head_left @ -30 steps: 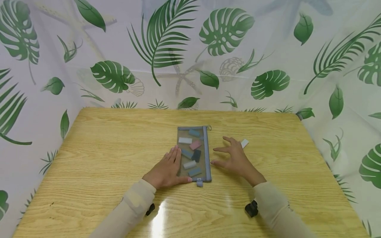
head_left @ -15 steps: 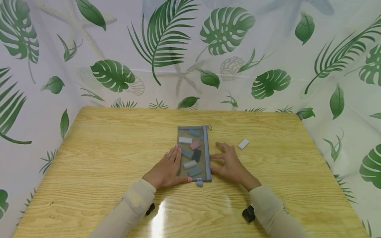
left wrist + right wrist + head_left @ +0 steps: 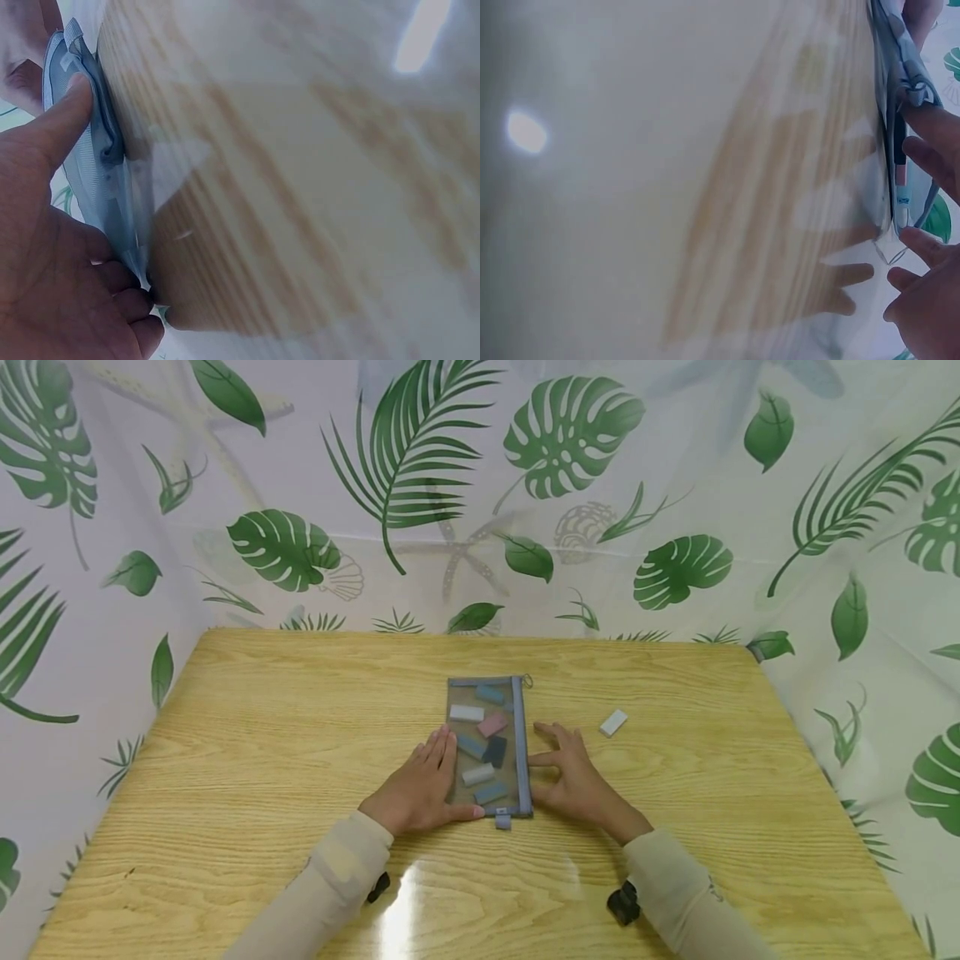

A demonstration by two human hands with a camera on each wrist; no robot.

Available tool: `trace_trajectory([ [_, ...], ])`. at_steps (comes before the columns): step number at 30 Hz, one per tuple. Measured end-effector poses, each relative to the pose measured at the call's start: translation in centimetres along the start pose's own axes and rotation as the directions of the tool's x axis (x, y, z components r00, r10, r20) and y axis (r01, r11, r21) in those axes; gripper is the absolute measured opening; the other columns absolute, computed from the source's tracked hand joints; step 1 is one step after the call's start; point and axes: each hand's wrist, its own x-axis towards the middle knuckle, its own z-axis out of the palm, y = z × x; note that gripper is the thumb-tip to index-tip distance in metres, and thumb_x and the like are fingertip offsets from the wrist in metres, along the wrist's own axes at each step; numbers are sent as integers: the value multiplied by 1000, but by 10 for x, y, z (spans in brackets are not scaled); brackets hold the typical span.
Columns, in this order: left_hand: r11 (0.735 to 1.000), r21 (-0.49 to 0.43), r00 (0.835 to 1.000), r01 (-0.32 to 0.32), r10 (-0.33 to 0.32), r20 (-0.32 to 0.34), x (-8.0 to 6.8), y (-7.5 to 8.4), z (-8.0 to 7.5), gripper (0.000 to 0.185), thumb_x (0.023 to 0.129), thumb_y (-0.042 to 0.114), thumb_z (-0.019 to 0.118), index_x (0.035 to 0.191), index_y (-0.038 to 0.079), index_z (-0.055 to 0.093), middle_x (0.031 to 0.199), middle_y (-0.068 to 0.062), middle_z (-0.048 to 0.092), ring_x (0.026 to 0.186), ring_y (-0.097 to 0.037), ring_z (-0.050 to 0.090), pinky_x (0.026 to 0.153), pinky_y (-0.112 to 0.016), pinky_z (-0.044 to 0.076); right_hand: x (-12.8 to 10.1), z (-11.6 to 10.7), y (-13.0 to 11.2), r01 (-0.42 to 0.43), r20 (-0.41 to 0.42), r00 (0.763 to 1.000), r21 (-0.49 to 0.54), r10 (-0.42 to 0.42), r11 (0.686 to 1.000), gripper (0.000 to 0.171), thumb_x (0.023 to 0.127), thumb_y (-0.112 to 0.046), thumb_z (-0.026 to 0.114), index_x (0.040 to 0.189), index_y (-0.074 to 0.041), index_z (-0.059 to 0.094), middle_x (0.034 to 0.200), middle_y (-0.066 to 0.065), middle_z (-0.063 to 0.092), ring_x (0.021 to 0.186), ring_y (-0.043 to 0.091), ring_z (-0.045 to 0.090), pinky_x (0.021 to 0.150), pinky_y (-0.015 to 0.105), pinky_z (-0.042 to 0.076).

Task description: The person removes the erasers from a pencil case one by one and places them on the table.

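Item: grey mesh zip pouch (image 3: 488, 747) of erasers; we flatten left hand (image 3: 420, 789) on it, right hand (image 3: 573, 777) spread beside, pressing evenly.

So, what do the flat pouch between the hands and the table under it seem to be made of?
The pouch looks like see-through mesh or thin plastic with a grey-blue fabric edge and zipper: the small coloured blocks inside show through it. The table looks like light wood or a wood-look laminate, with a glossy finish: grain lines run across it and a lamp glare shines near the front edge.
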Motion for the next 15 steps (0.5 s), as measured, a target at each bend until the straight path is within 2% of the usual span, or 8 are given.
trace_trajectory([
  [7, 1000, 3, 1000, 6, -6, 3, 1, 0, 0, 112, 94, 69, 55, 159, -6, 4, 166, -22, -6, 155, -32, -3, 125, -46, 9, 0, 1, -4, -5, 13, 1000, 47, 5, 999, 37, 75, -13, 91, 104, 6, 78, 148, 31, 44, 140, 61, 26, 111, 78, -1],
  [12, 1000, 3, 1000, 9, -9, 1, 1, 0, 1, 112, 94, 69, 55, 159, -6, 4, 166, -21, -5, 155, -32, -3, 125, -46, 9, 1, 2, -5, 8, 20, 1000, 66, -10, 998, 30, 75, -2, 85, 102, 8, 77, 148, 32, 43, 140, 62, 25, 110, 79, -2],
  [15, 1000, -1, 1000, 8, -8, -4, 1, -1, 1, 111, 94, 68, 56, 159, -7, 5, 166, -22, -4, 155, -33, -2, 125, -46, 9, 1, 3, -5, 13, 26, 1000, 77, -15, 997, 27, 77, -7, 87, 99, 4, 79, 147, 32, 44, 140, 62, 24, 110, 79, -3],
])
